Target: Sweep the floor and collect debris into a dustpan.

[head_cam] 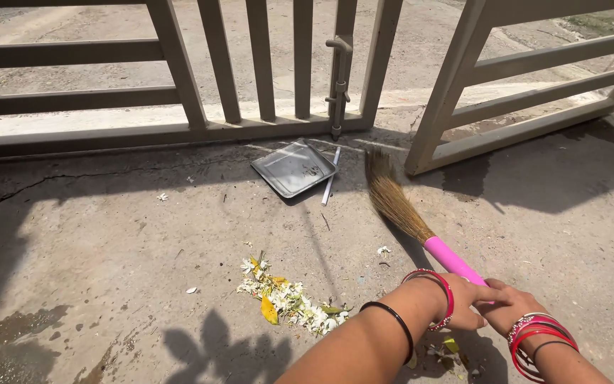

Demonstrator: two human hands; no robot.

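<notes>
Both hands, left hand (463, 299) and right hand (509, 307), clenched the pink-handled broom (421, 227); fallen petals (286, 295) lay heaped mid-floor (sweeping seemingly half done), the metal dustpan (294, 167) unfilled beside the gate (264, 78).

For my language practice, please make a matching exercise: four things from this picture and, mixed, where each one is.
Things:
1. broom
2. metal tray
3. flower pile
4. gate latch

Places:
A. flat on the ground by the gate
B. on the gate's upright bar
C. held in both hands
D. on the ground, left of the arms

Pairs: 1-C, 2-A, 3-D, 4-B
</notes>
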